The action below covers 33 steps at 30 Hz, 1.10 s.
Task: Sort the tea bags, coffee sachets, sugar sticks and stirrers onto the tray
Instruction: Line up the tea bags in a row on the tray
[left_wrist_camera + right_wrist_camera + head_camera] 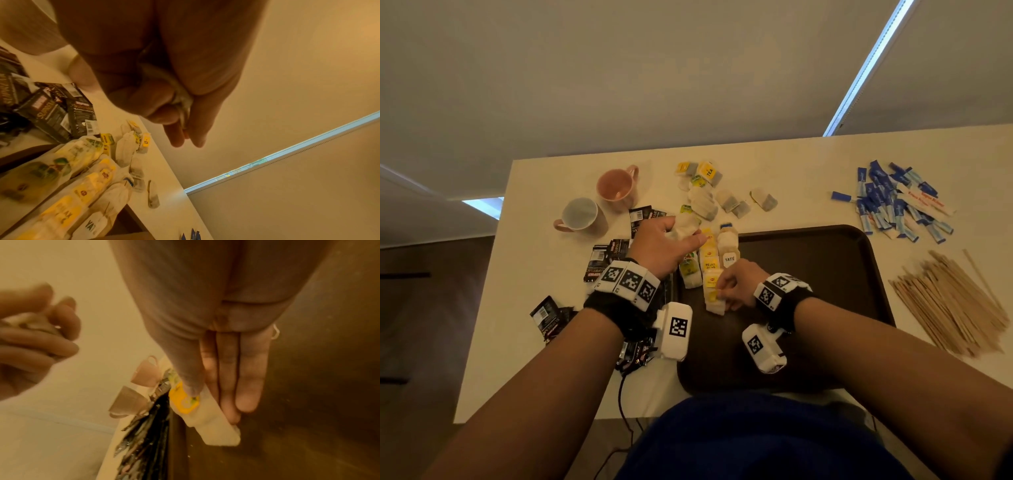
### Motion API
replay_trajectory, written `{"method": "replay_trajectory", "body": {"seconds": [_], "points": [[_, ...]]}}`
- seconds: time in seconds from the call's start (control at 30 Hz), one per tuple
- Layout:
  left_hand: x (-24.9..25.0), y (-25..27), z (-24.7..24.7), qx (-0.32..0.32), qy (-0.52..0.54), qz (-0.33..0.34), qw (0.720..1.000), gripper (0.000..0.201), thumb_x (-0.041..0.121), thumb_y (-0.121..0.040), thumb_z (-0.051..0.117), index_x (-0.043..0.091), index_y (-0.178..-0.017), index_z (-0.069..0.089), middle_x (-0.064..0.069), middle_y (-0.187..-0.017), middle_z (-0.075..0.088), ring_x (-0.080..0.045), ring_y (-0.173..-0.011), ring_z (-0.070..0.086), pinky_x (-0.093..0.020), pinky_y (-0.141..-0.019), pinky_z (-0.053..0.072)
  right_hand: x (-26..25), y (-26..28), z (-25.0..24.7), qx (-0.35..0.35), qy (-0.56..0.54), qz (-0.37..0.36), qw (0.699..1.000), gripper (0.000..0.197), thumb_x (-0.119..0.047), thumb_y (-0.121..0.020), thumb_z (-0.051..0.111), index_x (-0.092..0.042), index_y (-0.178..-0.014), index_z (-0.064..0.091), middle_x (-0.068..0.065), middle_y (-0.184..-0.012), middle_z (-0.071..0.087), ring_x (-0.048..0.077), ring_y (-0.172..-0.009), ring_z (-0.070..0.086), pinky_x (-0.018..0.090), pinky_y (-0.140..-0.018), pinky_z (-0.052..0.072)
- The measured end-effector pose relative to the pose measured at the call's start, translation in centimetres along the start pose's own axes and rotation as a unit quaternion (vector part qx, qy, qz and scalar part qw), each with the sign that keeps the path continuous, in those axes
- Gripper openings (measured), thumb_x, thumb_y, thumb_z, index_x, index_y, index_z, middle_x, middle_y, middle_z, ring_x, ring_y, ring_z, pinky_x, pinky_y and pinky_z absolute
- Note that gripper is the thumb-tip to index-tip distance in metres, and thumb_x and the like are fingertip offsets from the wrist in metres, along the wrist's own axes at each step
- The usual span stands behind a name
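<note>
Tea bags are being lined up: the right hand (pixel 739 284) pinches a yellow-tagged tea bag (pixel 207 415) between thumb and fingers (pixel 248 378), low over the tray (pixel 825 274). The left hand (pixel 664 246) curls around another bag. Next, I judge, it must be set down beside the row.

Dark brown tray (pixel 825 274), pink mug (pixel 616 185), blue-and-white sugar sticks (pixel 893 205), black sachets (pixel 602 253).

"YATÉ" on white tag of a tea bag (pixel 729 259) in the row at the tray's left edge. "TEA" on yellow tag (pixel 709 171) in the loose tea pile; also legible in left wrist view (pixel 146 142). "RELAX" on yellow tag (pixel 65 216). "SUPREME" on dark coffee sachets (pixel 46 110). Red lettering on white sugar sticks (pixel 924 202) unreadable.
</note>
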State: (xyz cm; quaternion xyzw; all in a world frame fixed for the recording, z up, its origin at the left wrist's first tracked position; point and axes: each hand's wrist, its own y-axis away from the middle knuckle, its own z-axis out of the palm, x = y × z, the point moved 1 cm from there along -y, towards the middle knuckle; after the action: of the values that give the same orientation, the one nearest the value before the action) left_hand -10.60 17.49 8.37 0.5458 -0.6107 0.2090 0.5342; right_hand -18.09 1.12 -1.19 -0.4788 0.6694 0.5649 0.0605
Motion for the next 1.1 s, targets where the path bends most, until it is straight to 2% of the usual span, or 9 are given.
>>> {"method": "replay_trajectory", "body": {"seconds": [0.17,0.27,0.37,0.5,0.63,0.7,0.83,0.97,1.1], "points": [[-0.9,0.5,0.1,-0.015,0.000,-0.038,0.999,0.010,0.021,-0.085,0.077,0.014,-0.091,0.072,0.009,-0.064,0.068,0.004,-0.046,0.056,-0.013,-0.047,0.044,1.3,-0.9,0.6,0.067,0.090,-0.005,0.994,0.020,-0.025,-0.086,0.072,-0.019,-0.105,0.075,-0.003,-0.103,0.070,0.009,-0.092,0.061,0.021,-0.082,0.048],[-1.1,0.8,0.2,-0.039,0.025,-0.063,0.997,0.015,0.026,-0.089,0.072,0.011,-0.091,0.071,-0.005,-0.077,0.073,-0.008,-0.047,0.054,-0.021,-0.042,0.041,1.6,-0.9,0.7,0.103,0.083,-0.024,0.991,0.019,-0.024,-0.086,0.072,-0.018,-0.104,0.075,-0.001,-0.099,0.071,0.008,-0.089,0.061,0.022,-0.083,0.049],[-1.2,0.7,0.4,-0.055,0.096,-0.105,0.988,0.022,0.032,-0.093,0.067,0.010,-0.095,0.069,-0.007,-0.083,0.072,-0.015,-0.054,0.056,-0.023,-0.042,0.043,1.4,-0.8,0.6,0.128,0.078,-0.022,0.988,0.016,-0.024,-0.083,0.074,-0.016,-0.097,0.075,-0.003,-0.084,0.069,0.011,-0.081,0.064,0.029,-0.087,0.055],[-0.6,0.8,0.5,-0.077,0.245,-0.199,0.946,0.050,0.050,-0.100,0.046,0.005,-0.103,0.067,-0.014,-0.084,0.069,-0.018,-0.054,0.056,-0.023,-0.042,0.045,0.3,0.2,-0.9,0.167,0.084,-0.041,0.981,0.024,-0.031,-0.083,0.075,-0.015,-0.102,0.073,-0.001,-0.090,0.071,0.011,-0.084,0.065,0.025,-0.082,0.054],[-0.4,0.9,0.5,-0.078,0.340,-0.236,0.907,0.061,0.055,-0.101,0.039,0.001,-0.120,0.060,-0.018,-0.089,0.067,-0.021,-0.060,0.058,-0.027,-0.049,0.049,-2.9,2.6,-3.8,0.275,0.001,-0.140,0.951,0.019,-0.030,-0.087,0.070,-0.015,-0.098,0.075,-0.002,-0.087,0.072,0.009,-0.079,0.065,0.023,-0.073,0.051],[-0.6,0.9,0.6,-0.089,0.359,-0.243,0.897,0.058,0.048,-0.101,0.043,0.000,-0.129,0.056,-0.019,-0.097,0.066,-0.024,-0.066,0.059,-0.029,-0.052,0.052,-5.0,3.5,-4.9,0.285,-0.011,-0.180,0.941,0.020,-0.032,-0.087,0.069,-0.016,-0.098,0.076,-0.005,-0.087,0.072,0.008,-0.079,0.064,0.023,-0.072,0.051],[-0.4,1.3,0.5,-0.111,0.361,-0.235,0.896,0.046,0.020,-0.094,0.052,-0.003,-0.133,0.051,-0.027,-0.108,0.059,-0.028,-0.070,0.061,-0.031,-0.051,0.052,-7.9,3.9,-5.7,0.208,-0.011,-0.208,0.956,0.031,-0.032,-0.084,0.073,-0.017,-0.111,0.070,-0.007,-0.096,0.069,0.002,-0.077,0.063,0.018,-0.072,0.050],[-0.2,1.5,0.2,-0.131,0.316,-0.204,0.917,0.037,-0.003,-0.096,0.045,-0.005,-0.133,0.050,-0.026,-0.105,0.060,-0.026,-0.070,0.063,-0.028,-0.051,0.053,-8.2,3.9,-5.6,0.181,-0.031,-0.211,0.960,0.010,-0.014,-0.081,0.077,-0.017,-0.089,0.072,-0.011,-0.078,0.067,-0.007,-0.054,0.056,0.009,-0.054,0.042],[-0.8,1.4,0.2,-0.116,0.288,-0.198,0.930,0.045,-0.002,-0.095,0.052,-0.005,-0.139,0.042,-0.029,-0.108,0.060,-0.026,-0.073,0.066,-0.028,-0.053,0.054,-7.8,4.0,-5.6,0.218,-0.042,-0.222,0.949,0.005,-0.016,-0.082,0.076,-0.013,-0.086,0.074,-0.004,-0.077,0.071,0.004,-0.064,0.062,0.017,-0.062,0.050]]}}
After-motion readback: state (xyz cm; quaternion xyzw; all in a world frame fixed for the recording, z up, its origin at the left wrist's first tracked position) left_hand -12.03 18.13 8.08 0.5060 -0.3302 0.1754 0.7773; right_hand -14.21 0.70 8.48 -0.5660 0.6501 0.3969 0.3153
